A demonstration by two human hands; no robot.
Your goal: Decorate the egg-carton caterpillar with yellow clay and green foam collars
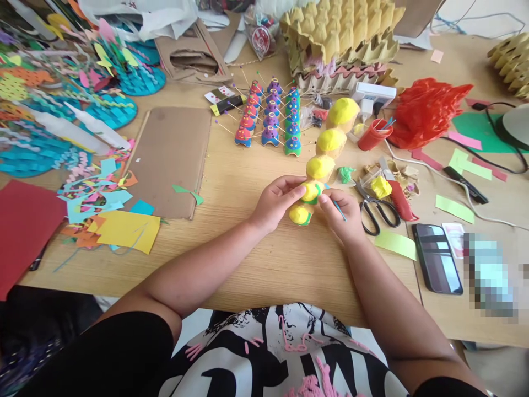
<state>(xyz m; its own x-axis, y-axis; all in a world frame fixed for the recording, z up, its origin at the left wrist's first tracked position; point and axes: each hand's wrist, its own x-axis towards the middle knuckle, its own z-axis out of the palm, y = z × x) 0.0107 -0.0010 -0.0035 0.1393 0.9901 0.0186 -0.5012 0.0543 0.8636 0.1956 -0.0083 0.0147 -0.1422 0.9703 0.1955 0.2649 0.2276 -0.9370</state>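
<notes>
While our left hand (276, 204) pinches the yellow egg-carton strip (320, 166) by its nearer cups (300, 214), seemingly to steady it, our right hand (349, 218) grips a thin blue stick (339, 210) close beside the green patches (306, 222), likely for control; the strip points away from us over the table (235, 264); three painted strips (271, 119) stand beyond our left hand, perhaps to avoid smudging.

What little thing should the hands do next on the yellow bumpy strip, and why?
Perhaps the right hand could dab green with its blue stick on the third-nearest yellow bump: the two nearest bumps show green edges, but I see none there.
</notes>
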